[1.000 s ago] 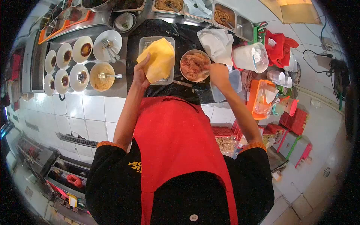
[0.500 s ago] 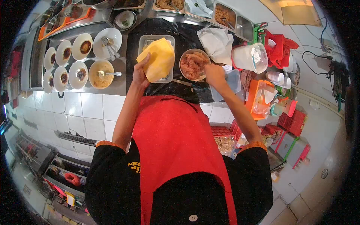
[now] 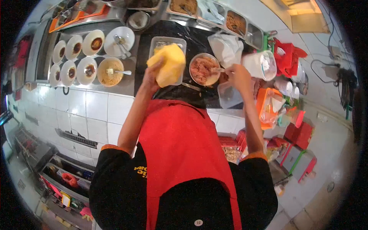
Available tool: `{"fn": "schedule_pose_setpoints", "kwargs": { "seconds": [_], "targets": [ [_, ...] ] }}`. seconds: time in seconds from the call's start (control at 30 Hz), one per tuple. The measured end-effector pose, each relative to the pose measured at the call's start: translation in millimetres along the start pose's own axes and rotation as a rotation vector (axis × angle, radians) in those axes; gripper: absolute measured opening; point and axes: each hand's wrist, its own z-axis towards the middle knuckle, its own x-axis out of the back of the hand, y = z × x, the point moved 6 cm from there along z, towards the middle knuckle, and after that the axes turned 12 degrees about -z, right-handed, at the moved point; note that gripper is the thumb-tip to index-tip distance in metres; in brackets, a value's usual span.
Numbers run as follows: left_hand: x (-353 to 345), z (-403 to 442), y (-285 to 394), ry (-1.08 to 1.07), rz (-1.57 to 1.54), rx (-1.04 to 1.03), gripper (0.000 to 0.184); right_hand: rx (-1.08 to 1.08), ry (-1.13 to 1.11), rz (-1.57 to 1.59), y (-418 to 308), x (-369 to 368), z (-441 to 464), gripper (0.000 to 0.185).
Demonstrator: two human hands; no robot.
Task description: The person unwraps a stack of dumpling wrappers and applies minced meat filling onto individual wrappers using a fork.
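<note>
My left hand (image 3: 154, 73) grips a stack of yellow wrapper sheets (image 3: 170, 66), held above a clear plastic tray (image 3: 184, 48). Right of it, a round bowl (image 3: 191, 75) contains pinkish minced meat (image 3: 202, 67). My right hand (image 3: 238, 76) is closed around the end of a pale, flat-looking utensil (image 3: 217, 70) whose other end reaches the meat; its exact kind is blurred. A knife-like strip (image 3: 191, 86) lies on the dark worktop below the bowl.
To the left stand several white bowls with dark sauce (image 3: 86, 70), a plate with cutlery (image 3: 129, 37) and a yellowish bowl with a fork (image 3: 105, 80). A white tub (image 3: 255, 65), clear lid (image 3: 230, 96) and orange basket (image 3: 264, 102) are on the right. Food pans (image 3: 234, 22) line the back.
My right hand has drawn back rightward from the bowl, exposing the utensil. The yellow sheets are tilted a little differently in my left hand. The whole view has shifted slightly.
</note>
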Motion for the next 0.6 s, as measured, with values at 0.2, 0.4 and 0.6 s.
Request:
{"fn": "schedule_pose_setpoints", "kwargs": {
  "seconds": [0.2,0.4,0.6],
  "targets": [
    [-28,2,-24,-0.030,0.136,0.006,0.059,0.068,0.149,0.747,-56,76,-26,0.025],
    [-65,-2,-34,-0.088,0.156,0.009,0.058,0.073,0.381,0.954,-83,35,-18,0.022],
    [-78,-12,-11,-0.098,0.220,-0.184,0.059,0.044,0.356,1.089,-63,39,-35,0.025]
  ]
}}
